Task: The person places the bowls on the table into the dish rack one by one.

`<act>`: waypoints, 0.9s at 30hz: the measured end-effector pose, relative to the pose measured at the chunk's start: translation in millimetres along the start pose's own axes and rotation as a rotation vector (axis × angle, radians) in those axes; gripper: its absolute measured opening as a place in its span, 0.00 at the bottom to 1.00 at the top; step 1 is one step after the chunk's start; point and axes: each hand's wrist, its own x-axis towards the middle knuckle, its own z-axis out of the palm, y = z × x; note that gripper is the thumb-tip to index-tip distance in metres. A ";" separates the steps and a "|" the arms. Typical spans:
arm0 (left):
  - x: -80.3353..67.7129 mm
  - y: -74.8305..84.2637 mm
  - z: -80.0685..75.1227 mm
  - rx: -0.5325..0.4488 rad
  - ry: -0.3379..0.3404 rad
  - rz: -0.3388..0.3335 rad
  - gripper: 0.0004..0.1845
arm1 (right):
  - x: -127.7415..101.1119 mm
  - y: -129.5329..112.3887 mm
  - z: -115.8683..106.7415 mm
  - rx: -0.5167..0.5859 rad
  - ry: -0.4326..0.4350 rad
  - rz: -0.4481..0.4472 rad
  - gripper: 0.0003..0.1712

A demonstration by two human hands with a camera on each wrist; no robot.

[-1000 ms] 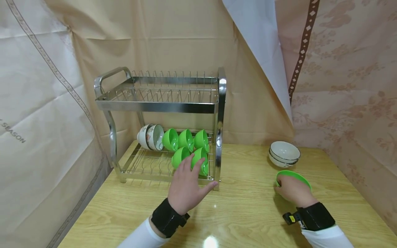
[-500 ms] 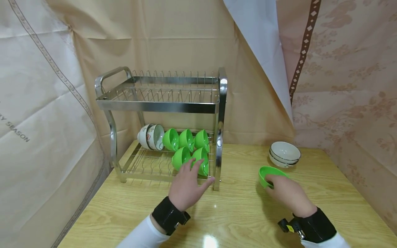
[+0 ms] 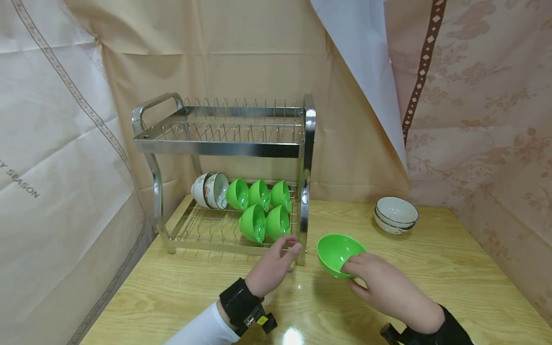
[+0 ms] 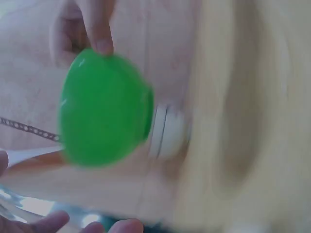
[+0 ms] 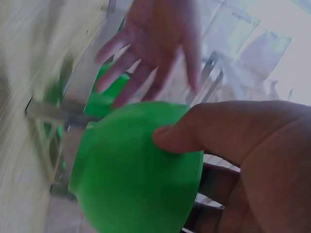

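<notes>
My right hand [image 3: 381, 287] pinches the near right rim of a green bowl [image 3: 336, 251], fingers inside and thumb on the outer wall. The bowl is held above the table, its mouth tilted up. In the right wrist view the thumb presses on the outside of the bowl [image 5: 141, 170]. My left hand [image 3: 273, 266] is held in the air between that bowl and the rack, fingers loosely bent and nothing in them. Facing the bowl, the left hand [image 5: 155, 48] shows its palm and spread fingers in the right wrist view.
A two-tier metal dish rack [image 3: 220, 148] stands at left. Its lower tier holds several green bowls [image 3: 252, 224] and two white patterned bowls [image 3: 215, 190], all on edge. Stacked white bowls [image 3: 394, 215] sit at the back right of the wooden table [image 3: 457, 268]. Cloth hangs behind.
My right hand has lifted the green bowl and brought it left, toward the rack. The left hand has turned and drawn away from the front green bowls toward the right.
</notes>
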 end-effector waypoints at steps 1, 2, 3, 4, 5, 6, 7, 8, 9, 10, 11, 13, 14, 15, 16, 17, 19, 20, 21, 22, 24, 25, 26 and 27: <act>0.6 -1.2 3.2 -0.087 -0.042 -0.018 0.33 | 0.2 -3.0 0.3 -0.003 0.020 -0.034 0.16; 1.1 -2.0 6.3 -0.176 -0.085 -0.046 0.33 | 0.2 -5.9 0.5 -0.004 0.036 -0.064 0.16; 1.5 -3.0 9.6 -0.267 -0.126 -0.076 0.33 | 0.2 -8.8 0.6 -0.001 0.047 -0.088 0.16; 2.1 -4.8 12.9 -0.350 -0.171 -0.103 0.34 | 0.3 -11.6 1.0 -0.002 0.061 -0.112 0.17; 2.6 -6.5 15.7 -0.433 -0.216 -0.130 0.35 | 0.1 -14.0 1.1 0.003 0.069 -0.129 0.17; 2.8 -8.5 18.1 -0.505 -0.266 -0.155 0.36 | 0.0 -16.2 1.2 0.009 0.071 -0.144 0.18; 3.2 -10.5 19.6 -0.563 -0.315 -0.176 0.36 | -0.1 -18.0 1.4 0.013 0.073 -0.155 0.19; 3.3 -12.2 20.6 -0.614 -0.358 -0.197 0.36 | -0.3 -19.4 1.7 0.018 0.072 -0.163 0.19; 3.5 -14.0 21.1 -0.661 -0.397 -0.212 0.37 | -0.3 -20.5 2.1 0.021 0.071 -0.171 0.19; 3.9 -15.3 20.9 -0.695 -0.432 -0.223 0.38 | -0.3 -21.3 2.5 0.023 0.071 -0.177 0.19; 4.0 -15.9 20.3 -0.720 -0.455 -0.233 0.38 | -0.4 -21.8 2.9 0.024 0.070 -0.178 0.19; 4.5 -16.5 18.9 -0.759 -0.480 -0.246 0.37 | -0.4 -22.2 3.4 0.025 0.073 -0.182 0.19; 4.6 -16.4 18.3 -0.775 -0.483 -0.251 0.37 | -0.5 -22.2 3.6 0.027 0.075 -0.185 0.19; 4.6 -16.5 17.7 -0.786 -0.480 -0.252 0.37 | -0.6 -22.2 3.7 0.028 0.076 -0.187 0.20; 4.7 -16.6 17.4 -0.795 -0.476 -0.254 0.36 | -0.7 -22.2 3.8 0.031 0.076 -0.189 0.20; 4.7 -16.8 17.2 -0.803 -0.469 -0.256 0.36 | -0.8 -22.3 3.9 0.033 0.077 -0.191 0.20; 4.6 -16.9 16.8 -0.812 -0.458 -0.258 0.35 | -1.0 -22.3 4.1 0.038 0.077 -0.195 0.21; 4.6 -16.8 16.7 -0.813 -0.454 -0.260 0.35 | -1.1 -22.3 4.3 0.040 0.076 -0.198 0.21; 4.4 -16.8 16.5 -0.814 -0.451 -0.263 0.35 | -1.2 -22.4 4.5 0.040 0.076 -0.199 0.21; 4.3 -16.6 16.4 -0.814 -0.449 -0.264 0.35 | -1.3 -22.5 4.6 0.040 0.075 -0.199 0.21; 3.9 -15.8 15.8 -0.813 -0.446 -0.265 0.36 | -1.3 -22.7 4.6 0.041 0.071 -0.195 0.21; 3.7 -15.2 15.5 -0.812 -0.442 -0.268 0.36 | -1.2 -22.9 4.4 0.042 0.067 -0.191 0.20; 3.6 -14.3 15.1 -0.813 -0.436 -0.269 0.36 | -1.2 -23.2 4.3 0.046 0.061 -0.184 0.20; 3.5 -13.4 14.6 -0.813 -0.432 -0.270 0.36 | -1.0 -23.4 4.2 0.050 0.055 -0.177 0.20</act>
